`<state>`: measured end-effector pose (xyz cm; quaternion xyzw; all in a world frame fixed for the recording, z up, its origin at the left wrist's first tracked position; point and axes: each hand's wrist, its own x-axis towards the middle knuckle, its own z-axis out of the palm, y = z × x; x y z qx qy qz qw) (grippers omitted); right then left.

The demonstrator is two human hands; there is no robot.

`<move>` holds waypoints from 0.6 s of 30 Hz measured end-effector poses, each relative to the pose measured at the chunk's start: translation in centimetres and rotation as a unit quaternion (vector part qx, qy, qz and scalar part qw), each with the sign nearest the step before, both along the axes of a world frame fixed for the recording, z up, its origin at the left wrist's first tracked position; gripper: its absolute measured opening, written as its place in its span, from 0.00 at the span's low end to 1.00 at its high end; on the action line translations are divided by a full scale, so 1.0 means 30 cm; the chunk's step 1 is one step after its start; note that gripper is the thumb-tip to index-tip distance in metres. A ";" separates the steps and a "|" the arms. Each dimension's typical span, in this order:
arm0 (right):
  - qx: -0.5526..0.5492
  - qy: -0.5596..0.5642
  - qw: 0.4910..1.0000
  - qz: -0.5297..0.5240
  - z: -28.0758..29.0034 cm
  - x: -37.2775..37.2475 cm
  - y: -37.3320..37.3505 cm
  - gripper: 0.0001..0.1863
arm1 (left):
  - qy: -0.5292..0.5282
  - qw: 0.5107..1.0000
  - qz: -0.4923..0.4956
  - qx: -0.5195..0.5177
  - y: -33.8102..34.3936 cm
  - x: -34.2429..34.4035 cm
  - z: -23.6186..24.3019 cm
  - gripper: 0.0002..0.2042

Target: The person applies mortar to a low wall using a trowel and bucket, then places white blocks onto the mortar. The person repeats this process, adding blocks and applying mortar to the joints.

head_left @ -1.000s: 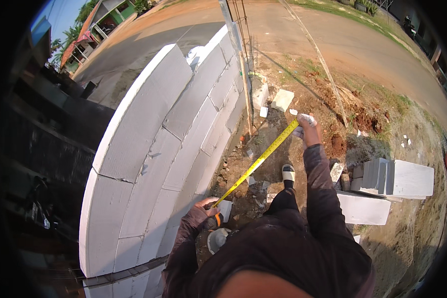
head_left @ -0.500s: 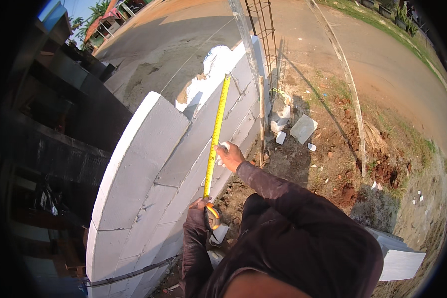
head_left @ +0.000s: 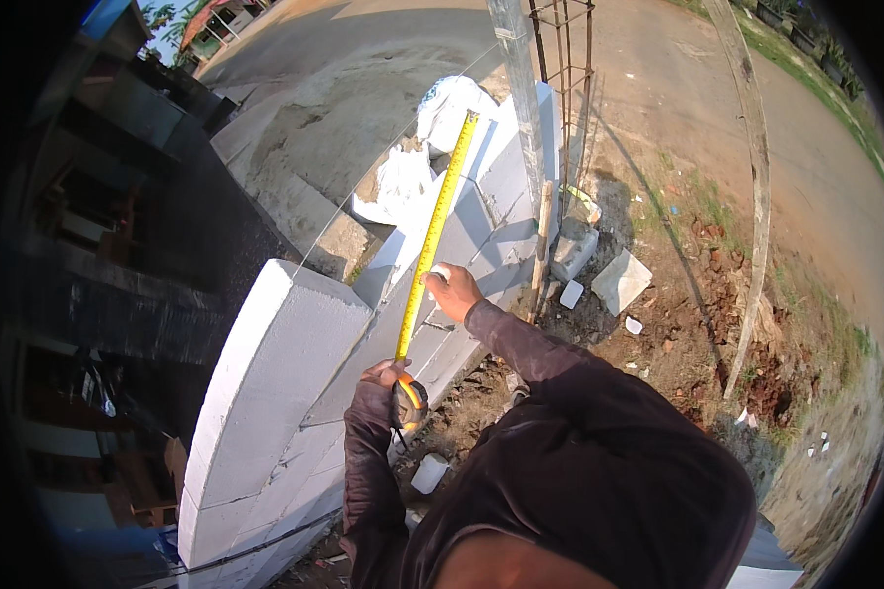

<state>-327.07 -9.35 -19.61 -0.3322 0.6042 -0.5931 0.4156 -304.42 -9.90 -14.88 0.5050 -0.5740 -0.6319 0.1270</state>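
Observation:
A yellow tape measure [head_left: 440,218] stretches out over the pale block wall [head_left: 316,339], its blade slanting away to the upper right. My left hand [head_left: 387,374] is closed around the near end of the blade, beside the orange-and-black tape case [head_left: 412,397]. Farther along, my right hand [head_left: 452,292] has its fingers pinched at the blade's right edge. Something small and whitish shows at those fingertips, too small to name. The far tip of the blade lies near the wall's top, by white sacks [head_left: 403,185].
A taut string [head_left: 349,199] runs above the wall. Beyond stand a grey upright post [head_left: 522,93], a rebar cage [head_left: 566,74] and a leaning wooden pole [head_left: 756,167]. Broken block pieces [head_left: 621,282] lie on rough soil at the right. A road passes behind.
The view has shifted, and more of the wall top and sacks shows. Both hands keep their hold along the tape, and more blade extends beyond my right hand.

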 end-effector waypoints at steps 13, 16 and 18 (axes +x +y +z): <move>0.011 0.032 0.976 -0.213 -0.071 -0.498 -0.281 0.18 | -0.177 0.972 0.009 -0.156 -0.131 -0.255 0.179 0.17; 0.012 0.002 0.978 -0.209 -0.041 -0.529 -0.268 0.17 | -0.242 0.951 0.003 -0.190 -0.143 -0.281 0.197 0.17; 0.030 -0.048 0.981 -0.188 -0.040 -0.547 -0.270 0.17 | -0.260 0.948 0.028 -0.184 -0.143 -0.314 0.201 0.18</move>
